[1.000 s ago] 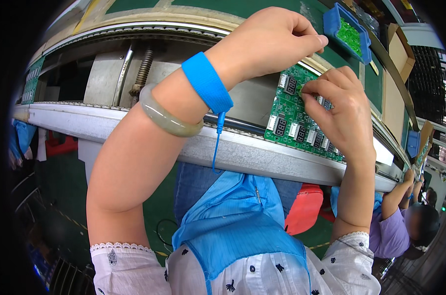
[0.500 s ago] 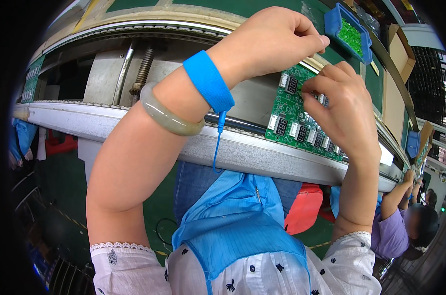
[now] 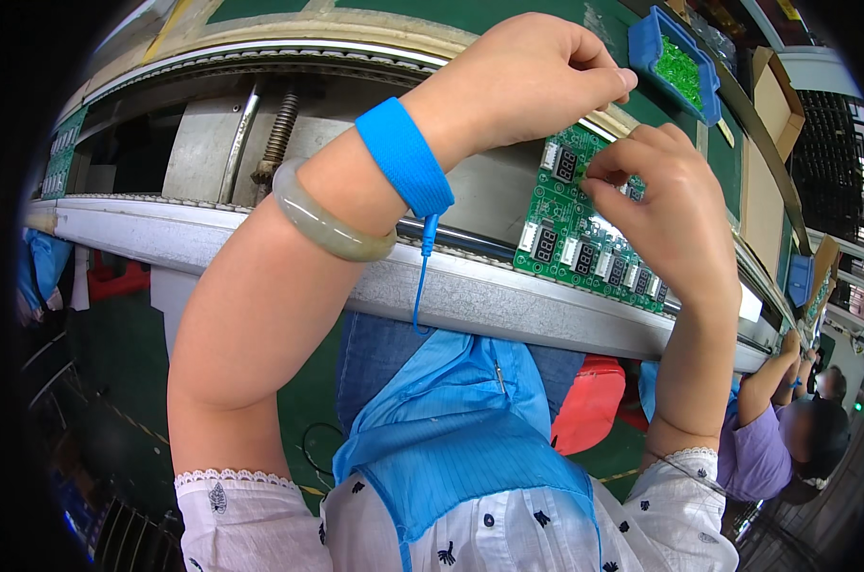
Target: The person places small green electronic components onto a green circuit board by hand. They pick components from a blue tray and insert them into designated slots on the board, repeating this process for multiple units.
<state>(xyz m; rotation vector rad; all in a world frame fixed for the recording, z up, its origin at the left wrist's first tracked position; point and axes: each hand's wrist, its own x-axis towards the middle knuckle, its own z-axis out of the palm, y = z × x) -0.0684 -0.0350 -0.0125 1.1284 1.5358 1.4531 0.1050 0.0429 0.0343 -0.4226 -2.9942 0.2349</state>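
A green circuit board panel (image 3: 553, 208) with several black digit displays and white connectors lies across the conveyor rails. Over its upper part is my right hand (image 3: 675, 205), with thumb and forefinger pinched close to the board's surface. Whatever those fingertips hold is too small to make out. My left hand (image 3: 537, 81) hovers beyond the board's far edge, fingers curled and thumb pressed against the forefinger. Its grip is hidden from this side. To the right of it stands a blue bin (image 3: 647, 40) filled with small green parts (image 3: 680, 76). A blue wrist strap (image 3: 405, 157) with a cord circles my left wrist.
The metal conveyor rail (image 3: 298, 272) runs between my body and the board. A threaded rod (image 3: 279, 138) lies inside the conveyor. Another green board (image 3: 62, 157) sits far left. Cardboard boxes (image 3: 770, 181) stand at right, near a co-worker in a purple sleeve (image 3: 754, 458).
My right hand has shifted slightly over the board, its fingertips still pinched near the same spot. My left hand has stayed in place.
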